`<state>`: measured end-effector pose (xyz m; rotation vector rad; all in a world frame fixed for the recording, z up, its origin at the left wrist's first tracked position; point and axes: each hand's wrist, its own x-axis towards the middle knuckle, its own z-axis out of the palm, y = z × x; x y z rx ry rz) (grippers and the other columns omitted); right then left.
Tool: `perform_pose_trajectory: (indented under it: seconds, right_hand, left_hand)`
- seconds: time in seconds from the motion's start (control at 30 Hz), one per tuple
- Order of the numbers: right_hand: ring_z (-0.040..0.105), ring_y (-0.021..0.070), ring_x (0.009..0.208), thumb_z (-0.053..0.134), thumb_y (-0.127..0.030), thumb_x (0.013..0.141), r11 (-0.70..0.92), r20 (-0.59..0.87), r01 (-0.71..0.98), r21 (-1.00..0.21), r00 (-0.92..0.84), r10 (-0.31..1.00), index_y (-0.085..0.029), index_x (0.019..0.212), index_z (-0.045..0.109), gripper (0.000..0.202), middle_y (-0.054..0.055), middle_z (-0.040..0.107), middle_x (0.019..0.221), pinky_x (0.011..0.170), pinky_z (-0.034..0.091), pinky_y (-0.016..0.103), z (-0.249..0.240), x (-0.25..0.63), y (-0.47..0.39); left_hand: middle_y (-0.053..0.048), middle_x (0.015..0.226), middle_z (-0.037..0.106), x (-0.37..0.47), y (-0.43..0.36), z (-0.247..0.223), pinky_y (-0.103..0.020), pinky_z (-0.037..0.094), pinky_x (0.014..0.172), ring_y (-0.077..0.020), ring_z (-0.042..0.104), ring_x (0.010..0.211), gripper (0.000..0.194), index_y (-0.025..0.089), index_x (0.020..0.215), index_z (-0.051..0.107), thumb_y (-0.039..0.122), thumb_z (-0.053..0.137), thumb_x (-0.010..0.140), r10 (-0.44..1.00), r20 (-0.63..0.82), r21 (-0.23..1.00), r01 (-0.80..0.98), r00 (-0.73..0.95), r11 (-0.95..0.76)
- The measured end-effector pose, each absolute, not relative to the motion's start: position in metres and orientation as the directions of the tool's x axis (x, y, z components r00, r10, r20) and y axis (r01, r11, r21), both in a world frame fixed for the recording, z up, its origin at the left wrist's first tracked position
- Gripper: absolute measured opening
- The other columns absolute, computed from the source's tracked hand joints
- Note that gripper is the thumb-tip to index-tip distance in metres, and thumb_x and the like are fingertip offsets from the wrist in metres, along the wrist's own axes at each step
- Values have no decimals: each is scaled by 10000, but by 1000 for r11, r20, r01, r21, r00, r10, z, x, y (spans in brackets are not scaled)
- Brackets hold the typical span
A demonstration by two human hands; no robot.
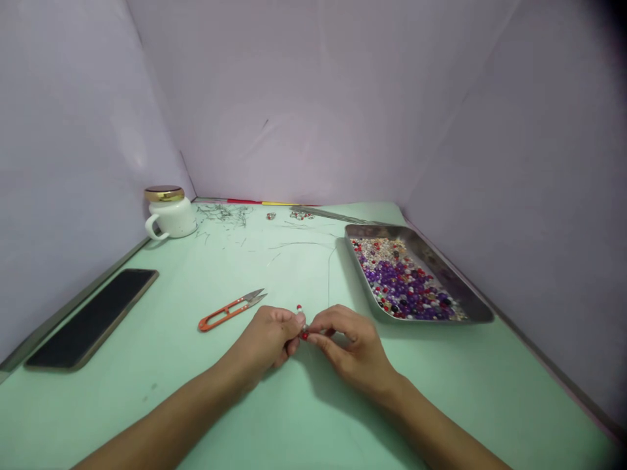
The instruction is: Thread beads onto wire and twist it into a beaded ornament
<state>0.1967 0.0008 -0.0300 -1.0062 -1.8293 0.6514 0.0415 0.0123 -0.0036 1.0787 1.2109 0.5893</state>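
Note:
Close together over the middle of the table, my left hand (277, 334) and my right hand (350, 346) both work on a small piece of red and white beads (304, 335). My left thumb and fingers pinch it, with a red and a white bead poking up above the thumb. From the other side, the fingertips of my right hand close on its right end. A thin dark wire (328, 281) rises from near my right fingers toward the back. Part of the beadwork is hidden behind the fingers.
Orange thread snips (226, 313) lie left of my hands. On the right stands a metal tray (473, 307) of mixed beads. A phone (93, 320), a white lidded mug (174, 219), wire scraps (225, 214), finished-looking beaded pieces (300, 215) and long wires (337, 215) are farther out.

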Motion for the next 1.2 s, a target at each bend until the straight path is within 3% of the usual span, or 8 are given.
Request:
perform_pose_trajectory:
  seconds: [0.27,0.5,0.63,0.8,0.93,1.07,1.2]
  right_hand:
    - [568,161,639,571,-151,725,550,519,391,-738,-192,833,-207,709,632,84,28,638,660,612,444,295,-33,195,0]
    - [560,158,638,516,-156,765,591,552,455,-666,-233,801,-217,726,611,120,23,627,652,604,434,289,-33,195,0]
    - [549,157,635,516,-146,767,611,579,473,-634,-234,781,-206,731,601,110,31,620,651,601,425,284,-34,195,-1]
    - [542,167,638,518,-123,745,614,583,460,-642,-227,780,-196,726,604,115,41,614,652,595,416,289,-36,192,-4]
    - [554,183,696,599,-197,695,607,528,377,-699,-300,795,-196,798,617,105,56,626,736,633,435,310,-29,194,-7]
    - [551,196,854,603,-223,710,544,461,271,-794,-313,830,-190,872,617,166,80,620,894,764,426,336,-15,198,-7]
    - [572,174,764,653,-260,669,268,146,190,-944,-488,860,-162,747,622,129,60,635,801,717,443,302,-13,197,-6]
  left_hand:
    - [43,445,449,35,18,1,-188,151,361,-34,285,340,164,143,526,509,245,528,653,814,-396,918,146,426,370]
    - [28,441,496,34,19,2,-175,177,327,-36,314,318,147,133,542,559,254,567,626,810,-436,900,193,392,391]
    - [47,367,438,38,17,1,-168,205,320,-43,319,306,143,135,534,554,250,592,610,806,-494,869,202,327,451]
    - [50,388,431,38,17,-4,-169,188,342,-33,291,330,112,130,526,548,211,586,593,838,-458,889,175,297,424]
    - [55,372,414,26,22,1,-171,219,374,-43,300,359,79,136,496,581,143,567,573,811,-430,894,312,397,321]
    - [19,467,542,11,22,11,-183,317,437,-88,432,449,104,164,542,655,103,573,562,655,-496,842,500,570,203]
    - [3,570,621,7,17,19,-197,373,473,-127,507,521,133,189,656,698,128,606,581,453,-523,787,613,722,-69]
